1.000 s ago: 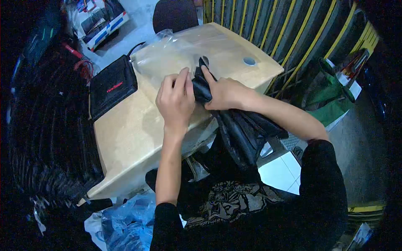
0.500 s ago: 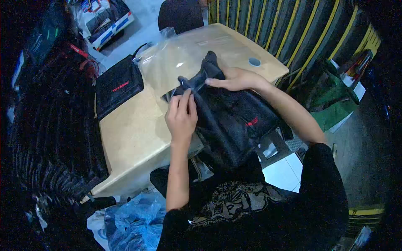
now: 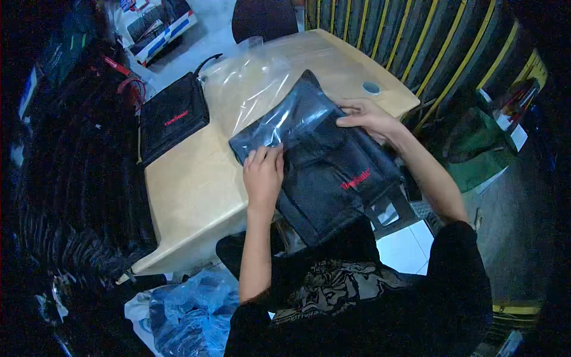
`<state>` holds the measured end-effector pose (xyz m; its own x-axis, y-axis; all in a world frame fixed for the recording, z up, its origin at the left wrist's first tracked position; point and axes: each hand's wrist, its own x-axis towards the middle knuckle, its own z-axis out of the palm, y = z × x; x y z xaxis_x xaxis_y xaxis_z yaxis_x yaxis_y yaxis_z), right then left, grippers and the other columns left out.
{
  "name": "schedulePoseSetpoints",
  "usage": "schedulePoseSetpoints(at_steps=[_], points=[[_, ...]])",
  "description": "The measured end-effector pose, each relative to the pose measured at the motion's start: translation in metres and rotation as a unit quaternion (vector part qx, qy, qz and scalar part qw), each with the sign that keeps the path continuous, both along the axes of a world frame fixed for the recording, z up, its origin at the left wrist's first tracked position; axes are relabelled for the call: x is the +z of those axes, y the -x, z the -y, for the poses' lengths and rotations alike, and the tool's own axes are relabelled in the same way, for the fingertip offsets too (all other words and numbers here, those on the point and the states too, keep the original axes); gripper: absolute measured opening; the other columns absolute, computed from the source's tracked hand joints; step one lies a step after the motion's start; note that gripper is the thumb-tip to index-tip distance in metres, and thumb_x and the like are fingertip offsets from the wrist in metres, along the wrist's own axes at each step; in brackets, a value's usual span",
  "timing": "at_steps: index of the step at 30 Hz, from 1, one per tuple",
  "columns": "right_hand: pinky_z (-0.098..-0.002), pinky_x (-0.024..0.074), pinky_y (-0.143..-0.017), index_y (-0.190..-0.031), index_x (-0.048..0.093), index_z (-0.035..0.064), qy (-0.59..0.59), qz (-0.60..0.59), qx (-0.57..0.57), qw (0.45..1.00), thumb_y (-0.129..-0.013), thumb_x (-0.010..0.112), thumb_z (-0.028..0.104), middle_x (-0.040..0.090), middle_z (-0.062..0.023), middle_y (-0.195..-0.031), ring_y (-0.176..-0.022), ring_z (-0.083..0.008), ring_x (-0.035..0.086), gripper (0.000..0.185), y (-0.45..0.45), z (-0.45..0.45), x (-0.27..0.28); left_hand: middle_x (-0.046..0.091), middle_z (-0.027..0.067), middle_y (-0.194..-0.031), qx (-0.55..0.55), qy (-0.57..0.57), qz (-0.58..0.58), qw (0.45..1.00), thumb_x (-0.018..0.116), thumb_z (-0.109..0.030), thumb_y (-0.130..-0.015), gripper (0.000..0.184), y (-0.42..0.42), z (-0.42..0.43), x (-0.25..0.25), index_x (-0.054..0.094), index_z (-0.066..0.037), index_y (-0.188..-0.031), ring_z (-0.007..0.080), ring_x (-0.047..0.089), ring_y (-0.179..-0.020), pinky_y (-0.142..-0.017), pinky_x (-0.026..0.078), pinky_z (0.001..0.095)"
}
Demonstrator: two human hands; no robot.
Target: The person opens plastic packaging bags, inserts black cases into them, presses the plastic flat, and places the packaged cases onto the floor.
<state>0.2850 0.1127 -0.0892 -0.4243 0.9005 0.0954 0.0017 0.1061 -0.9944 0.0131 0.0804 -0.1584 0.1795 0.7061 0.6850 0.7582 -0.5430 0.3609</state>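
Note:
A flat black bag [image 3: 333,169] with red ViewSonic lettering leans from the table edge toward my lap. Clear plastic sleeve [image 3: 253,89] film covers the bag's far end and spreads over the table beyond it. My left hand [image 3: 263,178] has its fingers curled on the plastic at the bag's left side. At the bag's upper right edge, my right hand [image 3: 370,121] grips the fabric between thumb and fingers. The fingertips under the edge are hidden.
Another black bag [image 3: 172,119] with the same red lettering lies on the left of the wooden table [image 3: 184,208]. Blue plastic wrapping [image 3: 196,309] sits on the floor below. A dark chair [image 3: 264,21] stands behind the table, and a green bag [image 3: 476,157] is at right.
The bag's far end, bunched up before, now lies flatter and spread out under the plastic. My right hand has moved slightly right and down along its edge; my left hand has shifted slightly lower.

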Motion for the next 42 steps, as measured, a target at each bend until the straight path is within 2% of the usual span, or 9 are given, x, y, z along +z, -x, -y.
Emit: schedulePoseSetpoints(at_steps=[5,10,12,15,17,21,33,38,42], points=[[-0.0307,0.0433,-0.099,-0.138,0.037,-0.0069,0.079,-0.098,0.012,0.992,-0.09,0.058,0.025,0.049,-0.0192,-0.134,-0.114,-0.0235,0.055,0.061,-0.063,0.045,-0.018,0.06,0.0082,-0.08,0.003,0.001,0.027,1.0,0.063,-0.009,-0.083,0.009,0.001,0.002,-0.007,0.068,-0.007,-0.09,0.0275,0.056,-0.075,-0.071,0.045,0.0379],[-0.0477,0.0303,-0.109,-0.146,0.017,-0.0003,0.139,-0.382,-0.089,0.909,-0.082,0.058,0.059,0.031,-0.0216,-0.147,-0.134,-0.0334,0.035,0.096,-0.069,0.123,-0.098,0.06,0.0084,-0.08,-0.02,-0.016,0.043,0.999,0.064,-0.009,-0.082,0.012,0.001,-0.002,-0.01,0.069,-0.007,-0.093,0.0275,0.055,-0.074,-0.07,0.044,0.0373],[-0.0496,0.0347,-0.106,-0.143,0.027,0.0007,0.163,-0.486,0.001,0.859,-0.084,0.062,0.049,0.039,-0.0203,-0.141,-0.128,-0.0309,0.042,0.084,-0.056,0.157,-0.135,0.06,0.0077,-0.08,-0.016,-0.008,0.041,0.999,0.066,-0.01,-0.082,0.012,0.001,-0.001,-0.009,0.069,-0.007,-0.093,0.0261,0.056,-0.074,-0.07,0.045,0.0369],[-0.0506,0.0387,-0.102,-0.14,0.032,0.0045,0.136,-0.419,-0.065,0.895,-0.084,0.067,0.023,0.048,-0.0146,-0.132,-0.118,-0.0286,0.05,0.068,-0.018,0.177,-0.162,0.059,0.0063,-0.078,-0.048,-0.058,0.008,0.997,0.069,-0.009,-0.079,0.014,0.001,-0.002,-0.006,0.069,-0.008,-0.092,0.0243,0.057,-0.072,-0.066,0.045,0.0355],[-0.0477,0.05,-0.091,-0.136,0.036,0.0051,0.151,-0.306,-0.282,0.897,-0.083,0.066,0.009,0.056,-0.0111,-0.124,-0.107,-0.026,0.058,0.062,0.024,0.184,-0.118,0.058,0.0056,-0.076,-0.084,-0.081,-0.022,0.993,0.071,-0.008,-0.077,0.015,0.001,0.0,0.004,0.069,-0.008,-0.092,0.0229,0.057,-0.069,-0.063,0.046,0.0342],[-0.0261,0.0564,-0.052,-0.131,0.039,0.0045,0.125,-0.179,-0.335,0.917,-0.084,0.063,0.0,0.061,-0.0052,-0.113,-0.088,-0.0159,0.065,0.053,0.044,0.176,-0.062,0.056,0.0051,-0.073,-0.132,-0.154,-0.017,0.979,0.072,-0.005,-0.076,0.016,-0.007,0.011,0.028,0.068,-0.006,-0.091,0.0202,0.057,-0.062,-0.056,0.045,0.0323],[-0.0288,0.051,-0.069,-0.115,0.054,0.0032,0.14,-0.329,-0.303,0.883,-0.089,0.062,0.011,0.064,-0.0054,-0.099,-0.087,-0.0143,0.062,0.028,0.104,0.116,-0.019,0.055,0.0058,-0.074,-0.255,-0.154,-0.081,0.951,0.068,0.001,-0.071,0.029,-0.029,0.087,0.058,0.066,0.002,-0.099,0.0187,0.057,-0.062,-0.055,0.047,0.03],[-0.0339,0.0461,-0.086,-0.123,0.048,-0.0012,0.003,-0.077,-0.356,0.931,-0.089,0.06,0.011,0.06,-0.0104,-0.113,-0.097,-0.0203,0.059,0.038,0.114,0.097,-0.041,0.058,0.0074,-0.075,-0.116,-0.202,-0.048,0.971,0.07,0.0,-0.07,0.028,-0.016,0.088,0.054,0.067,0.0,-0.098,0.0207,0.058,-0.064,-0.056,0.049,0.031],[-0.0383,0.0419,-0.095,-0.135,0.035,-0.0003,-0.167,0.032,-0.383,0.908,-0.089,0.057,0.007,0.056,-0.0188,-0.121,-0.112,-0.0279,0.054,0.051,0.117,0.101,-0.038,0.055,0.0123,-0.105,-0.051,-0.098,-0.096,0.989,0.066,-0.004,-0.075,0.047,-0.032,0.073,0.095,0.057,-0.01,-0.121,0.031,0.058,-0.09,-0.076,0.048,0.0391]])
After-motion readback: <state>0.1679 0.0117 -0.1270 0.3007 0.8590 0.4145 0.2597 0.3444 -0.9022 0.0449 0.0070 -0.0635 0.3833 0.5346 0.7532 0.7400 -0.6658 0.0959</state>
